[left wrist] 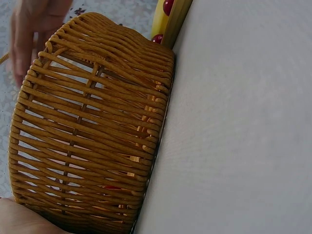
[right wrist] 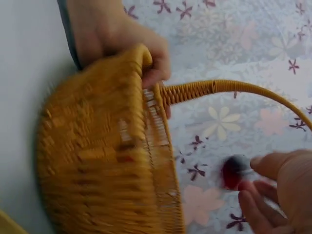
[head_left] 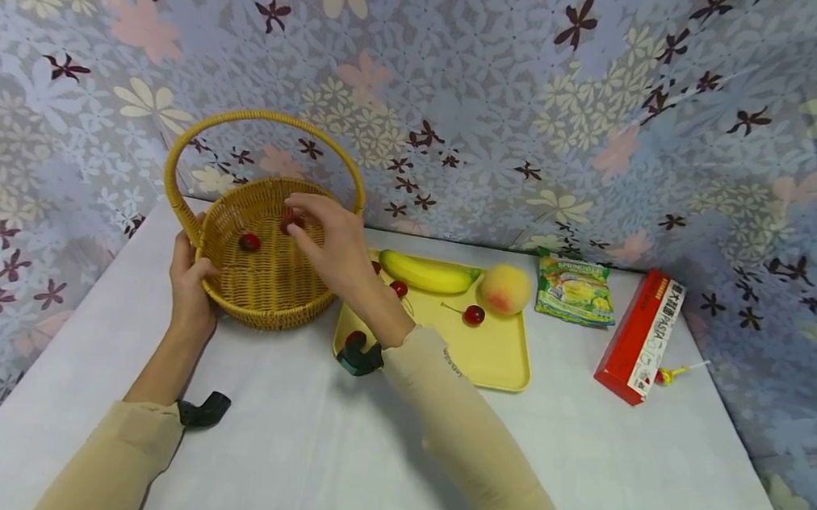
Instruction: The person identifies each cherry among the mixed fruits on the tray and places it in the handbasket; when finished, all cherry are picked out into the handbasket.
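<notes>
A woven basket (head_left: pixel 268 308) with a tall arched handle stands at the left of the table, a red cherry (head_left: pixel 250 242) lying inside. My left hand (head_left: pixel 192 289) grips its left rim near the handle's foot. Over the basket opening my right hand (head_left: pixel 336 245) pinches another dark red cherry (right wrist: pixel 234 171) at its fingertips; motion blurs this cherry in the right wrist view. Right of the basket is a yellow tray (head_left: pixel 493 368) bearing a banana (head_left: pixel 425 273), a peach (head_left: pixel 506 289) and several cherries, one with a stem (head_left: pixel 474 316). My right forearm covers part of the tray.
Farther right lie a green and yellow snack packet (head_left: pixel 575 290), a red pasta box (head_left: pixel 640 336) and a lollipop (head_left: pixel 671 373) beside the box. A flowered cloth (head_left: pixel 478 131) hangs behind the white table (head_left: pixel 276 438). The basket handle arches up behind my right hand.
</notes>
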Demonstrator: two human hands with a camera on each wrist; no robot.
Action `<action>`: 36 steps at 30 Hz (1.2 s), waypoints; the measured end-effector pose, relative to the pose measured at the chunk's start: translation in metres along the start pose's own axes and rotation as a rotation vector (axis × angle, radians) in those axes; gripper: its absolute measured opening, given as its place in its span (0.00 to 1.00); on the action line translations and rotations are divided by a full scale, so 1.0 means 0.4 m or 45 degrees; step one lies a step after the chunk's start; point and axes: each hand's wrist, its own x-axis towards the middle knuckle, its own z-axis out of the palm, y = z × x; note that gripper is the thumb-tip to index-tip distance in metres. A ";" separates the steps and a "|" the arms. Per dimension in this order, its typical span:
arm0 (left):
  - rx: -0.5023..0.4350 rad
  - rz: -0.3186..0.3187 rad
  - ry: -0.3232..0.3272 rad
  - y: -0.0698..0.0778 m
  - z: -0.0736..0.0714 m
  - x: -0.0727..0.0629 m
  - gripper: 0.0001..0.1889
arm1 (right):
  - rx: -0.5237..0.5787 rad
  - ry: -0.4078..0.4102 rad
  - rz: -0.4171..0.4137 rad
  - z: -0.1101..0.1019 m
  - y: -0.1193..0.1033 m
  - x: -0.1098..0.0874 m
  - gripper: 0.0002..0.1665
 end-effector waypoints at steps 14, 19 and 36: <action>0.012 -0.030 0.014 0.002 0.000 0.000 0.43 | 0.123 0.129 0.210 -0.057 0.108 -0.142 0.13; -0.008 -0.023 0.008 0.001 0.002 -0.001 0.43 | 0.153 0.149 0.319 -0.069 0.146 -0.173 0.14; -0.016 0.000 0.021 -0.005 0.004 0.002 0.44 | -0.344 -0.043 0.302 -0.025 0.168 -0.197 0.21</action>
